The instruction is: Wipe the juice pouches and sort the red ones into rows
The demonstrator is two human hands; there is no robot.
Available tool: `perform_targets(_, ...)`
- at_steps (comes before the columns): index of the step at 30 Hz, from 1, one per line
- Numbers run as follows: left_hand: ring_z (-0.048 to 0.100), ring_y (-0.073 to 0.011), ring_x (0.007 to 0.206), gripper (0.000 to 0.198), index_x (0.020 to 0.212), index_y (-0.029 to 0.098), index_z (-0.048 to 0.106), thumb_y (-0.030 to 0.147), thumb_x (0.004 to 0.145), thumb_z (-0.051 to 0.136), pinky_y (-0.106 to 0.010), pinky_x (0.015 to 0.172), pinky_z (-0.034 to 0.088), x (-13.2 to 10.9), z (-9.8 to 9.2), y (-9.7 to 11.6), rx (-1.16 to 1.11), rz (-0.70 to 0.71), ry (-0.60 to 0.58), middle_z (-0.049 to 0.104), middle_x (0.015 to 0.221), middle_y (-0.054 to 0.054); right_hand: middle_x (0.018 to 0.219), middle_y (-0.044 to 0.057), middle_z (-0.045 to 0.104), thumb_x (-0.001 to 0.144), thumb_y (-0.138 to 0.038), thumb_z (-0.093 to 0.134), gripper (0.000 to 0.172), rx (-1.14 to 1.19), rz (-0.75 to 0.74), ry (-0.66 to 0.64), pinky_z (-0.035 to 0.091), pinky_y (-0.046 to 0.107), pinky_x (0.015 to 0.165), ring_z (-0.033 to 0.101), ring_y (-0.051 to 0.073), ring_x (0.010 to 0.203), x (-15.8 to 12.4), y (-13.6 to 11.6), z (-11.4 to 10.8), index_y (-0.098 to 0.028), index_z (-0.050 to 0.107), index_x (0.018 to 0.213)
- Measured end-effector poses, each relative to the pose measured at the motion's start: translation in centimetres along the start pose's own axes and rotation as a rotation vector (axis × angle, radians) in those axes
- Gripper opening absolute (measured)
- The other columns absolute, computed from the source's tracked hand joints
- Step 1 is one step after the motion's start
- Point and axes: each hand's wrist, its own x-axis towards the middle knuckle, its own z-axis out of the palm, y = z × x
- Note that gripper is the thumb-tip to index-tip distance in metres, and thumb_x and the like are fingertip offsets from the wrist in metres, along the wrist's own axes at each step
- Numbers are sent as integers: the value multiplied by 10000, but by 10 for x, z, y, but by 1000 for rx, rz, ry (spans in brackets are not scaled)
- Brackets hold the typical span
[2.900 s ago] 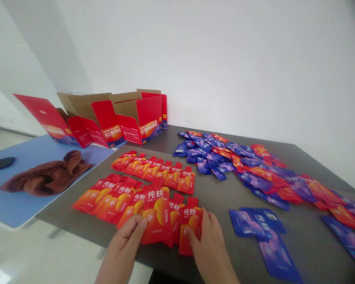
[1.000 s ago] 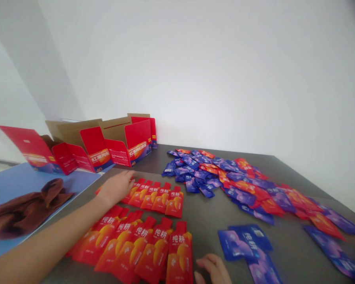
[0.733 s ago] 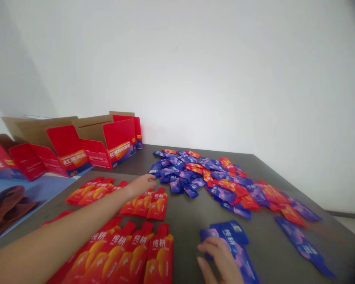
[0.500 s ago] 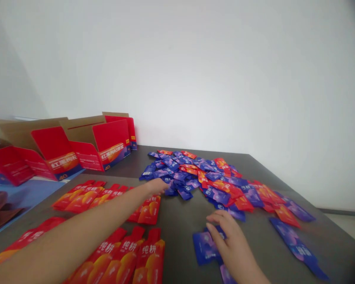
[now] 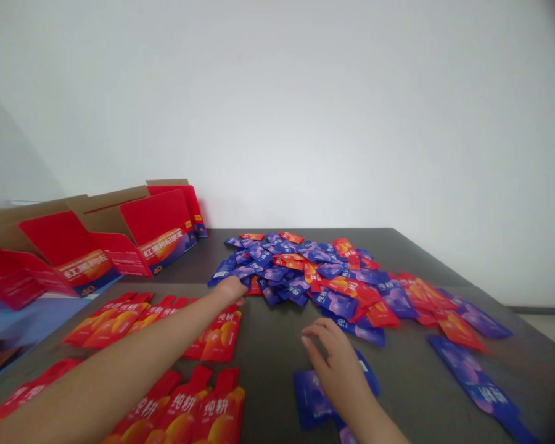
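My left hand reaches to the left edge of a mixed pile of blue and red pouches. Its fingers curl downward, and their tips are mostly hidden. A red pouch shows right beside those fingers; whether they grip it is not visible. Lower right, my right hand hovers with bent fingers, thumb apart, nothing between them. Under and beside it lie blue pouches. Rows of red pouches with orange fruit prints are laid out around and beneath my left forearm.
Open red cardboard boxes with brown insides stand along the left side. A single blue pouch lies at the right on the dark table. Behind the table rises a white wall.
My left hand has drawn slightly left along the pile's edge, and a red pouch now shows beside it. My right hand has lifted a little and moved left. The view has shifted slightly.
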Motion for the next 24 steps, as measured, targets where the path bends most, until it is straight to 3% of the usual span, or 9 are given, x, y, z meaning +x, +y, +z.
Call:
perform_targets(4, 651, -149, 783, 262, 1088, 140, 606, 352, 937, 574, -319, 680, 569, 1, 14, 3, -70, -142, 1, 661, 987, -48, 987, 60, 609, 940, -241, 500, 127, 9, -18, 25, 436, 390, 890, 578, 227, 969, -2, 4, -4, -212, 624, 934)
perform_targets(11, 653, -160, 821, 269, 1108, 143, 602, 347, 935, 578, -335, 706, 571, -3, 24, 12, -248, -200, 44, 657, 1025, -55, 981, 62, 605, 943, -224, 493, 125, 31, -21, 45, 438, 378, 870, 578, 220, 946, -1, 1, -7, -203, 613, 916)
perform_targets(18, 651, -162, 833, 279, 1127, 147, 595, 347, 934, 579, -334, 705, 572, -11, 44, 38, -448, -246, 74, 650, 1047, -60, 955, 60, 608, 944, -217, 487, 138, 33, -24, 33, 447, 362, 858, 580, 211, 929, -1, 2, -7, -195, 616, 901)
perform_targets(24, 647, -165, 841, 271, 1122, 149, 596, 339, 929, 587, -338, 711, 569, -19, 35, 46, -547, -245, 32, 647, 1055, -59, 943, 45, 624, 950, -251, 473, 173, -15, -26, 70, 466, 319, 841, 601, 190, 914, 1, 5, -10, -206, 627, 883)
